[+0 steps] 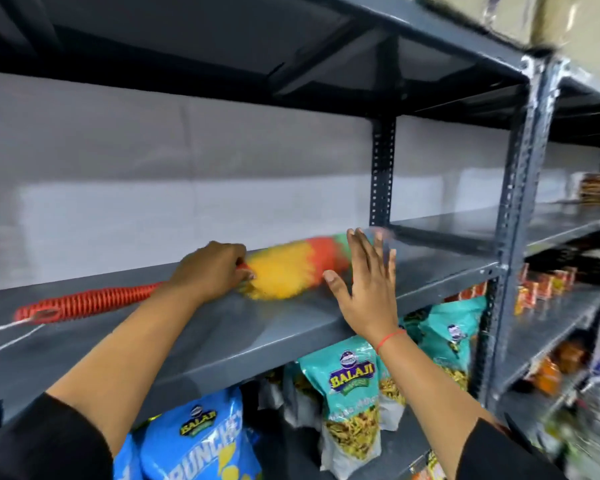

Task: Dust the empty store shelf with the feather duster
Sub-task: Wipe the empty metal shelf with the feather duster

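At the bottom of the frame, snack bags fill the shelf below: a blue bag (201, 441) at lower left and a teal bag (352, 386) at lower centre. Two bare forearms in black sleeves rise from the bottom corners. The right hand (364, 289) hovers at centre right with a red thread on its wrist, its grip spread, fingers apart and palm facing the shelf, just in front of the duster's fluffy head. The left hand (212, 271), at centre, has its grip pressed together around the feather duster (284, 268) where the handle meets the head. The duster lies across the empty grey shelf (257, 327), its red ribbed handle pointing to the left edge, its yellow, orange and green head blurred toward the right. Behind it stands a white wall (153, 168). At far right, further shelves hold blurred packets (544, 285).
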A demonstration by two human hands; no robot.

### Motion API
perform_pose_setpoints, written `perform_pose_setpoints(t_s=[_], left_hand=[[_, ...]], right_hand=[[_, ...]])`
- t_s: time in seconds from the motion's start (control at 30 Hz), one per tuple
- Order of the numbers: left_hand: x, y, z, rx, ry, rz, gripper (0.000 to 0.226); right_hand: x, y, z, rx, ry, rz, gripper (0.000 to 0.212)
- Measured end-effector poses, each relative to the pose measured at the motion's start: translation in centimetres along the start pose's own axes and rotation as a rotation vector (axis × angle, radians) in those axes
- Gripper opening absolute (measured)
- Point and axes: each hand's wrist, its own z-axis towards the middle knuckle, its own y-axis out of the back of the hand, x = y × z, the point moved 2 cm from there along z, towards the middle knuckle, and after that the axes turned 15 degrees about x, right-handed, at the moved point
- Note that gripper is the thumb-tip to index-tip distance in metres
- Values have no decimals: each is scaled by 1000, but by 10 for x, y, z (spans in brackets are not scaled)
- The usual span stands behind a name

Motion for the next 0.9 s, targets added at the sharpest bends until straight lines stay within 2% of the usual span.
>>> perform_pose_setpoints(t_s=[0.07,0.17,0.33,0.47,0.6,0.77,0.9], left_hand=[[-17,-8,14,0,-41,32,25],[-33,-18,33,48,-116,-39,21],[-52,-19,76,4,12,23,24],[-68,-30,97,45,19,-39,24],[-90,-38,105,41,59,-28,21],[-118,-51,95,112,-59,-39,20],[-116,-45,80,125,-96,-27,20]], right_hand=[[-19,3,4,-17,-34,23,80],[-41,5,9,-42,-44,48,79],[-74,11,16,-73,-60,43,80],[-82,6,16,-120,-7,61,70],[-82,6,15,-142,-20,58,70],[-78,9,13,-179,-51,76,62],[-89,15,2,-192,-181,24,68]])
